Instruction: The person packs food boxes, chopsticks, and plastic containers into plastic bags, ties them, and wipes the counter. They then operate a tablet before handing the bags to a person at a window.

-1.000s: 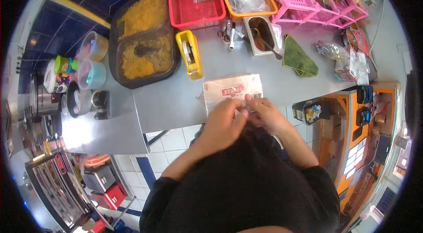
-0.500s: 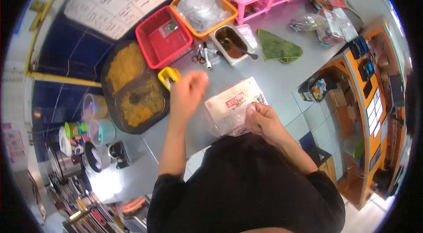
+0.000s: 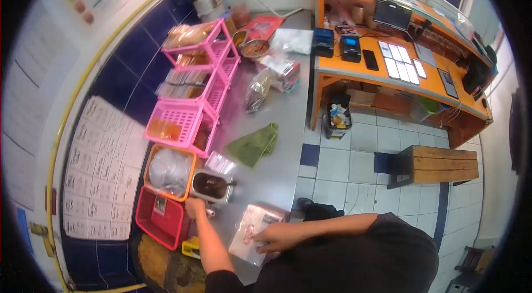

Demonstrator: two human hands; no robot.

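My left hand (image 3: 195,207) is closed beside the steel container (image 3: 210,187) of brown sauce, near a marker (image 3: 210,212); whatever its fingers hold is too small to make out. On the counter, my right hand (image 3: 272,237) rests with fingers apart on a white, plastic-wrapped package (image 3: 249,227) with red print. A red basket (image 3: 160,216) lies to the left of my left hand, and an orange basket (image 3: 170,171) of clear plastic items is above it. Below the hand is a yellow object (image 3: 191,247), partly hidden by the forearm.
Pink racks (image 3: 176,121) line the wall. A green cloth (image 3: 254,146), plastic bags (image 3: 259,89) and a bowl (image 3: 255,48) sit along the steel counter (image 3: 288,121). An orange desk (image 3: 360,63), a bin (image 3: 338,118) and a wooden bench (image 3: 446,164) stand to the right.
The view has swung toward the desk. My left hand has moved from beside the yellow object to the sauce container. My right hand has gone from pinching the wrapper to lying over the package.
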